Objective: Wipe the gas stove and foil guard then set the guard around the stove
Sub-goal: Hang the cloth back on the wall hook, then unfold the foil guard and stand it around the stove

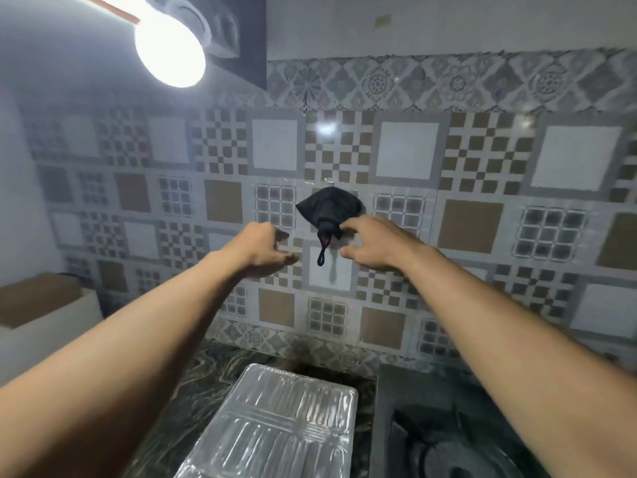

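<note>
A black cloth [327,210] hangs bunched on a hook on the tiled wall, its loop dangling below. My right hand [375,243] is raised to the cloth's lower right; the index fingertip touches the bunched part and the thumb is spread beneath it. My left hand [263,248] is just left of the cloth, fingers loosely curled, not touching it and holding nothing. The folded foil guard [269,426] lies flat on the dark marbled counter at the bottom centre. The dark gas stove [448,432] sits to its right, partly cut off by the frame.
The patterned tile wall [406,150] fills the view ahead. A bright bulb [169,46] glares at the upper left. A white block with a brown top [38,305] stands at the left edge. The counter [206,370] shows between the guard and the wall.
</note>
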A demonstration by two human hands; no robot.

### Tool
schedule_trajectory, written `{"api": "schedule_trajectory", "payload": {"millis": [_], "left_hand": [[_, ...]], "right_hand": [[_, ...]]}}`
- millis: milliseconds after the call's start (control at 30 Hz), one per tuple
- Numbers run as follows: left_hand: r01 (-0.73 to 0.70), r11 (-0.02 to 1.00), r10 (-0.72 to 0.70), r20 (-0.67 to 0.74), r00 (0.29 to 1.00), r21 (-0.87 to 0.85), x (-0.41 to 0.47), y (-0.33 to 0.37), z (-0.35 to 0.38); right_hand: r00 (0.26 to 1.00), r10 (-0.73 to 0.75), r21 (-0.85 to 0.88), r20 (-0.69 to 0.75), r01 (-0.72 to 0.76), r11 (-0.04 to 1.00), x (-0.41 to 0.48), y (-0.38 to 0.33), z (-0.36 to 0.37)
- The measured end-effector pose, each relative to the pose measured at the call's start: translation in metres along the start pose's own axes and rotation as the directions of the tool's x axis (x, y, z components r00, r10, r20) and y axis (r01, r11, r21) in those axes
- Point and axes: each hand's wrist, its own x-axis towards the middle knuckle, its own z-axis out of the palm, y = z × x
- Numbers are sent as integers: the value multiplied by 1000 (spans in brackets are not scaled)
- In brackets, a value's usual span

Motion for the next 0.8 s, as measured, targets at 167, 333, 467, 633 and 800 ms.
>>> {"api": "schedule_trajectory", "payload": {"millis": [167, 333, 467, 633, 800], "left_hand": [[8, 1000, -9, 34, 999, 17, -62, -5, -2], [61, 996, -65, 63, 996, 64, -120, -19, -1], [147, 981, -161, 113, 980, 129, -162, -34, 5], [309, 934, -335, 143, 931, 176, -206, -55, 27], [510, 843, -535, 166, 828, 171, -253, -66, 72]], "right_hand": [[993, -2, -33, 117, 6, 999, -41, -39, 1], [977, -77, -34, 200, 86, 996, -68, -78, 18], [945, -168, 9, 281, 172, 985, -82, -98, 43], [881, -283, 87, 378, 271, 959, -85, -108, 91], [778, -406, 127, 480, 396, 909, -76, -109, 153]]}}
